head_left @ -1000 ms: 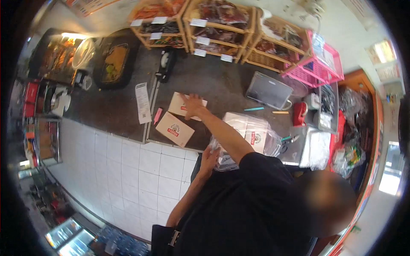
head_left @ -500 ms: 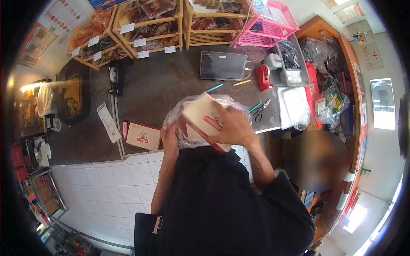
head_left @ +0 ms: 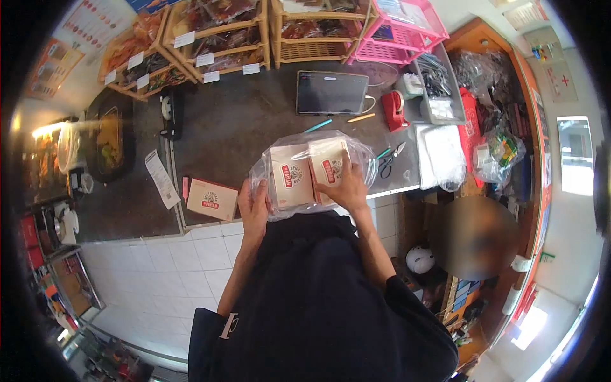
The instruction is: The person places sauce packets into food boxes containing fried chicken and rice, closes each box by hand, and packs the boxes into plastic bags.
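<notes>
Two cream boxes with red labels lie side by side inside a clear plastic bag (head_left: 368, 153) at the counter's front edge. My right hand (head_left: 347, 186) grips the right box (head_left: 328, 153), thumb on its near left side and fingers along its right side. At the bag's left side my left hand (head_left: 256, 207) holds the plastic rim, beside the left box (head_left: 293, 178). Another cream box (head_left: 212, 200) lies flat on the counter to the left, near a pink marker (head_left: 185, 187) and a paper receipt (head_left: 162, 179).
Behind the bag stands a tablet (head_left: 331, 93) with two pens before it. Scissors (head_left: 390, 159), a red tape dispenser (head_left: 395, 111) and white plastic bags (head_left: 439, 156) are at the right. Wicker racks (head_left: 219, 44) and a pink basket (head_left: 404, 32) line the back. A person's blurred head (head_left: 474, 237) is at right.
My right hand has taken a box from the left counter and set it down in the bag beside the other one. My left hand stays at the bag. The view has shifted.
</notes>
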{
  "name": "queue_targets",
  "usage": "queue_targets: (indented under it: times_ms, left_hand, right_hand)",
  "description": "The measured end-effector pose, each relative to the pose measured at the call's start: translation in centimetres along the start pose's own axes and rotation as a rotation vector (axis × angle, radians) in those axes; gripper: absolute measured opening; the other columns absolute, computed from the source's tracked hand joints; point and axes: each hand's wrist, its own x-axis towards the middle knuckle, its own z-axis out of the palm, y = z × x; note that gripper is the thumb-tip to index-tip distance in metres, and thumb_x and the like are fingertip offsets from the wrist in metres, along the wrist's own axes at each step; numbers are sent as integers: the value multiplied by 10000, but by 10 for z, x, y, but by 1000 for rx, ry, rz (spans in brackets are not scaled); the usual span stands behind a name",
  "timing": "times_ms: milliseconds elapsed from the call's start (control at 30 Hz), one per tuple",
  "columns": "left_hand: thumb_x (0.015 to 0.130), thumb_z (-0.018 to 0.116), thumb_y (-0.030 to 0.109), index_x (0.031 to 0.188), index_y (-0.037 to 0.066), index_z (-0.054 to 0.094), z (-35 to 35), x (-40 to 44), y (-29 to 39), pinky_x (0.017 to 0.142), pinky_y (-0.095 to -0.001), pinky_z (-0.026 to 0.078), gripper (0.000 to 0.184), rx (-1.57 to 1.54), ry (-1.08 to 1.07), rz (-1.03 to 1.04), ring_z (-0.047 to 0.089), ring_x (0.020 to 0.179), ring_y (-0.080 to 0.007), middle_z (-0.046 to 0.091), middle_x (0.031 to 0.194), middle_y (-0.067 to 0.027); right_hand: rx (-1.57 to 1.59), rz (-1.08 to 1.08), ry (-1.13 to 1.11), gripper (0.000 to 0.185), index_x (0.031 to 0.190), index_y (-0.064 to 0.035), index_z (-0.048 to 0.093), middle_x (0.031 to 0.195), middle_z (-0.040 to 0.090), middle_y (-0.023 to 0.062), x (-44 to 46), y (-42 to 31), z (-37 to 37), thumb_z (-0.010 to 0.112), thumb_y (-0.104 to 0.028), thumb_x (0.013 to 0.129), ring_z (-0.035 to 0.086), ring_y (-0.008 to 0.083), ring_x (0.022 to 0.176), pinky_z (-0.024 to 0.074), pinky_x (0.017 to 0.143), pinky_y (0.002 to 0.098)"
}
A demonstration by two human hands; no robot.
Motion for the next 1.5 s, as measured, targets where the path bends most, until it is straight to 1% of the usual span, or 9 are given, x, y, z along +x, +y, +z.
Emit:
queue_targets:
  times_ms: [167, 267, 367, 500, 633, 733, 933, 1400, 1500]
  left_hand:
    - [972, 674, 69, 1104, 2, 604, -9, -13, -7, 511, -250, 468, 163, -33, 42, 80, 562, 614, -75, 605, 795, -24]
    - [911, 695, -11, 1164, -17, 615, -16, -23, -3, 574, -249, 511, 265, -11, -10, 109, 607, 702, -86, 641, 910, -41]
    - [895, 689, -12, 1217, -28, 620, -22, -34, 15, 617, -256, 531, 329, -106, 14, 1, 623, 726, -94, 645, 912, -36]
    - [869, 699, -12, 1255, 1, 636, -17, -34, -1, 698, -277, 548, 391, -117, 77, 3, 641, 827, -111, 668, 972, -48]
    - [887, 711, 56, 1200, -10, 646, -12, -38, -49, 766, -339, 555, 326, 40, -35, 17, 665, 844, -192, 696, 962, -84]
    - [923, 700, 124, 1214, -6, 620, -7, -44, -116, 903, -400, 517, 329, 348, -95, 251, 645, 1012, -266, 678, 1088, -143]
    - [992, 638, 193, 1253, 5, 593, -30, -49, -164, 1027, -422, 444, 324, 543, -212, 286, 575, 1160, -282, 623, 1196, -157]
    - [1011, 642, 220, 1323, 53, 608, -29, -44, -44, 932, -346, 508, 356, -464, -361, 38, 642, 1053, -196, 682, 1148, -104]
    - [985, 676, 141, 1271, 66, 646, -31, -29, -27, 627, -227, 396, 297, -372, -203, -248, 486, 717, -30, 557, 812, 63]
  right_hand:
    - [-177, -110, 505, 777, 1345, 10, 589, 1155, 667, 233, 17, 53, -38, 899, -317, 712, 660, 315, 1032, 525, 867, 450]
    - [522, 73, -162, 559, 1212, 25, 675, 918, 736, 157, 53, 124, -17, 855, -249, 759, 685, 207, 807, 532, 738, 386]
    - [402, 75, 47, 341, 1053, 12, 748, 695, 701, 76, 43, 99, -144, 820, -175, 777, 647, 149, 662, 512, 631, 319]
    - [91, -256, 250, 587, 1244, -7, 673, 1074, 737, 136, 14, -36, -198, 869, -107, 700, 705, 232, 984, 557, 852, 372]
    - [501, -641, -331, 731, 1395, -31, 556, 1233, 688, 175, -13, -223, -79, 855, -229, 758, 671, 288, 1113, 525, 947, 448]
    - [-104, -681, -727, 1351, 1619, -75, 127, 1399, 429, 384, -26, -284, 105, 906, -543, 619, 501, 554, 1247, 492, 960, 589]
    - [-291, -747, -550, 1326, 1632, -117, 151, 1384, 398, 356, -36, -265, 283, 894, -482, 596, 482, 489, 1223, 447, 940, 630]
    - [393, -451, -141, 1062, 1490, 51, 406, 1382, 547, 273, -71, -187, -104, 907, -286, 616, 563, 380, 1281, 457, 1088, 448]
    - [147, -413, -98, 1007, 1461, 49, 451, 1341, 602, 290, -71, -147, -130, 894, -250, 608, 600, 418, 1249, 460, 1080, 468]
